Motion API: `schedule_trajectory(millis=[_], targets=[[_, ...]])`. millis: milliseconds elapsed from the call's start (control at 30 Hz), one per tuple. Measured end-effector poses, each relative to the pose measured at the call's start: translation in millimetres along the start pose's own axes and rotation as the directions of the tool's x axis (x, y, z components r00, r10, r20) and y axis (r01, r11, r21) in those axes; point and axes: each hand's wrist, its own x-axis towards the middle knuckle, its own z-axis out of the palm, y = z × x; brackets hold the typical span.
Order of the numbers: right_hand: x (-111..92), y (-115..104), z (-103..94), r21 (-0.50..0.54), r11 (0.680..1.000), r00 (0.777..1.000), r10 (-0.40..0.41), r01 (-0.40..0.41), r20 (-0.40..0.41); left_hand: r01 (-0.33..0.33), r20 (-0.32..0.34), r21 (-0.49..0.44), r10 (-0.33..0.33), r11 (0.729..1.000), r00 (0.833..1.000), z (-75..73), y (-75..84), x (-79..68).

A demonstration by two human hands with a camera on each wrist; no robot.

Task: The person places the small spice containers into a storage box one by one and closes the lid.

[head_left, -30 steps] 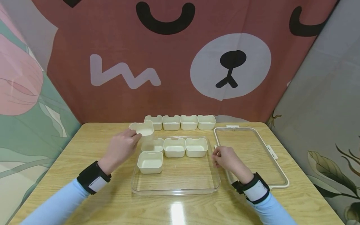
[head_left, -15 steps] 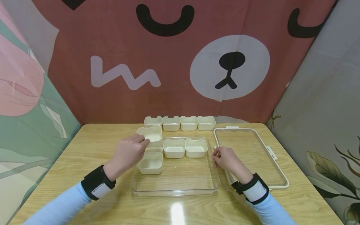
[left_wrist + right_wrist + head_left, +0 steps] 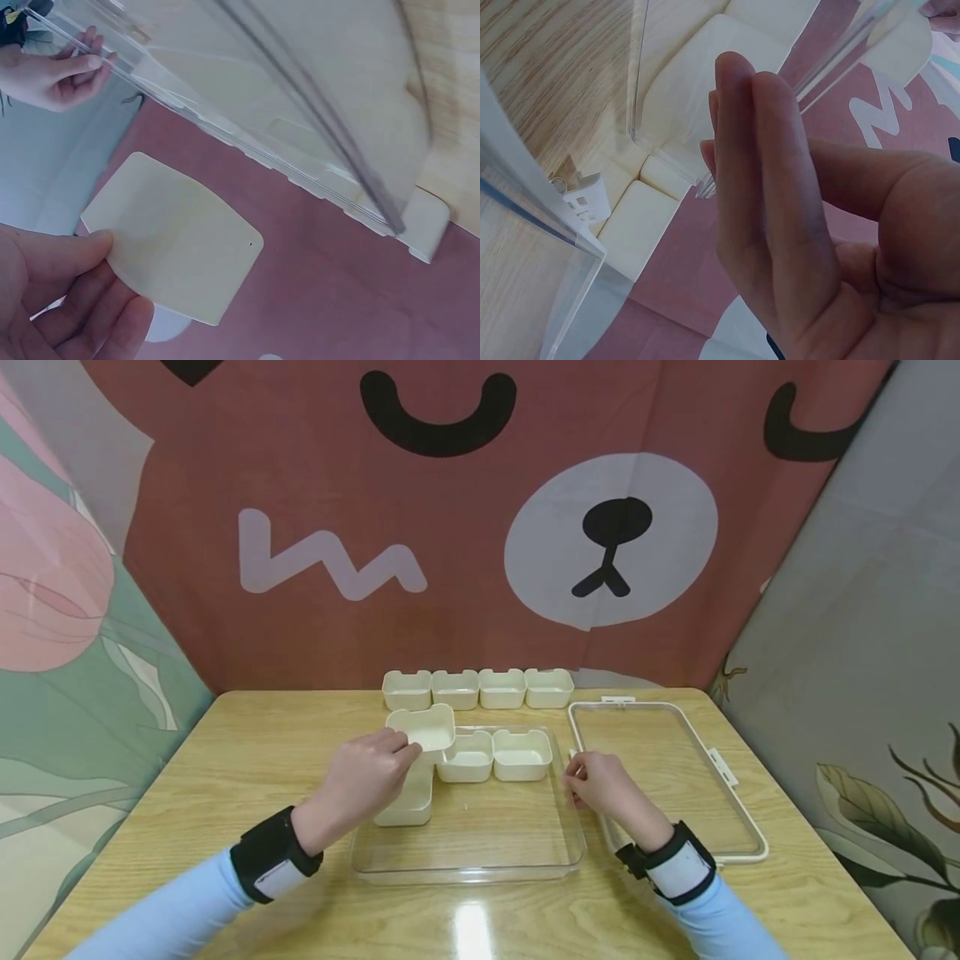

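Observation:
My left hand pinches a small cream plastic box by its near side, raised over the back left of a clear plastic bin. In the left wrist view the thumb and fingers grip one edge of this box. Inside the bin, two cream boxes sit side by side along the back, and another box stands at the left, partly hidden by the left hand. My right hand pinches the right wall of the bin, fingers and thumb at the rim.
Several matching cream boxes stand in a row behind the bin, near the table's back edge. A clear lid with a white frame and clips lies right of the bin. A curtain with a bear print hangs behind the wooden table.
My left hand has moved right and slightly forward over the bin's back left, carrying the cream box. My right hand has stayed at the bin's right wall.

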Motion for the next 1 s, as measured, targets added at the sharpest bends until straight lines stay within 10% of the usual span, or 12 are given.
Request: schedule_trajectory(millis=[1000], targets=[[-0.5,-1.4,-0.9,0.013,1.0,1.0,-0.005,0.005,0.008,-0.102,0.073,-0.074,0.108,0.992,0.992,3.3,38.0,18.1]])
